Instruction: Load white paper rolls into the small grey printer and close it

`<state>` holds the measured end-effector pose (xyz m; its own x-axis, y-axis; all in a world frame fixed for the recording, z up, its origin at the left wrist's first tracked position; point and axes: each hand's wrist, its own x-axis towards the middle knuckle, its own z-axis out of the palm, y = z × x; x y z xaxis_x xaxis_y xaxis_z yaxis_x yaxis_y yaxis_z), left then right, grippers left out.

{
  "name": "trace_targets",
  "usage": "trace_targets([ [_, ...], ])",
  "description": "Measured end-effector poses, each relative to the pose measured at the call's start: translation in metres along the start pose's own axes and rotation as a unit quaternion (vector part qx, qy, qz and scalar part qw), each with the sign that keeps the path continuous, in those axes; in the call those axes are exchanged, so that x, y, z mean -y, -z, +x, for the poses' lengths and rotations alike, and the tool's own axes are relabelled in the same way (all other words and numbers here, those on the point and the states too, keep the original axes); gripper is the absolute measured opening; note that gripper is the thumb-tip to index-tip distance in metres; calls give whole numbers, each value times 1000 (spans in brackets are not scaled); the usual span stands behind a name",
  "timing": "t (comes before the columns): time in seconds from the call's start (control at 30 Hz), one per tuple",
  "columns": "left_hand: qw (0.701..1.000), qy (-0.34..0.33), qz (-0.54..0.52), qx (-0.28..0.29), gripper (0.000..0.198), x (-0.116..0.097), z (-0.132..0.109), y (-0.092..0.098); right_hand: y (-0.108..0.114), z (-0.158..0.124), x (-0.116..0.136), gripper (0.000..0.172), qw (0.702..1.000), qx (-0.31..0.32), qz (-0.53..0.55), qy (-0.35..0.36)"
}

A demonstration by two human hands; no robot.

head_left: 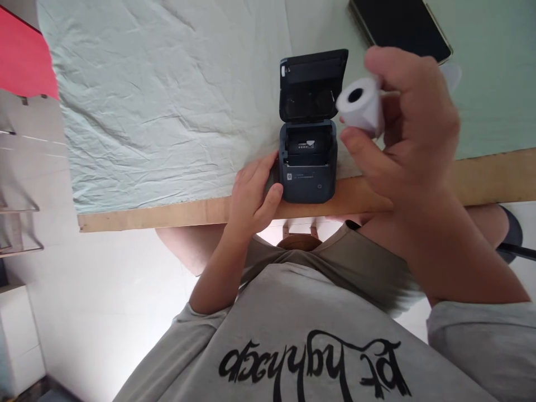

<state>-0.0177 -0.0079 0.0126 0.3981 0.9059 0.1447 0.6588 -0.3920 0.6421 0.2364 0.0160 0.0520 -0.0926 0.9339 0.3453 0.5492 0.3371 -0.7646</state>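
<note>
A small dark blue thermal printer [309, 184] stands near the table's front edge, its black lid [314, 84] tipped back. Inside the exposed paper bay [307, 146] a small white label shows. My left hand [254, 192] lies against the printer's left side, fingers stretched out and thumb apart at the front corner. To the right of the lid, my right hand [412, 120] grips a white paper roll [360, 109] between thumb and fingers. The roll is held in the air, its dark core hole facing the printer. Some fingers of that hand are hidden behind the roll.
A pale green cloth [167, 100] with creases covers the table, and a wooden strip [154, 215] runs along its front edge. At the back right lies a dark flat device [402, 28], perhaps a tablet or phone. A metal rack [19, 229] stands at the far left.
</note>
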Motion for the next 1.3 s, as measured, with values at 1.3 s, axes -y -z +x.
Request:
trace_targets([
  [1.3,995,64,-40,-58,72,-2,13,-15,-27,-11,-17,12,986,79,-5,144],
])
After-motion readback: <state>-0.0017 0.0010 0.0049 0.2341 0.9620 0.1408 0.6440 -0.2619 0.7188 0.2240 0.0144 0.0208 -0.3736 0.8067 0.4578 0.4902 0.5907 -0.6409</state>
